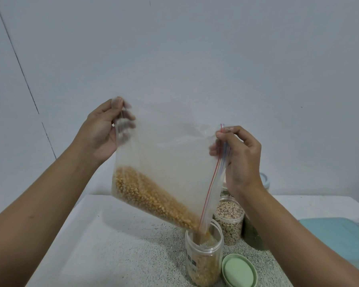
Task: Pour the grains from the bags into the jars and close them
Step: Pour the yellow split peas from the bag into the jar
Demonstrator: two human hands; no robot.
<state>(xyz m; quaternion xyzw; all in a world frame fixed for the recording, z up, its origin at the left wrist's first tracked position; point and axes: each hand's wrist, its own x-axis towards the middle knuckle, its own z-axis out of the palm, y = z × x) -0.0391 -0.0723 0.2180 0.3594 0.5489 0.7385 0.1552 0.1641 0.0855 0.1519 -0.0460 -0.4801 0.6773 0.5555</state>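
Note:
I hold a clear zip bag [170, 154] tilted over an open clear jar [204, 259]. My left hand [101, 133] grips the bag's raised bottom corner. My right hand [239, 158] pinches the zip edge with its red and blue strip. Yellow grains [153, 199] lie along the bag's lower side and run out of its bottom corner into the jar, which is partly filled. A light green lid [238, 271] lies flat on the table just right of the jar.
Behind the open jar stands a jar of pale beans [229, 220], with a dark green jar [253, 235] beside it and a blue-lidded jar [264, 180] further back. A pale blue tray [340, 243] lies at the right. The speckled table [133, 255] extends to the left.

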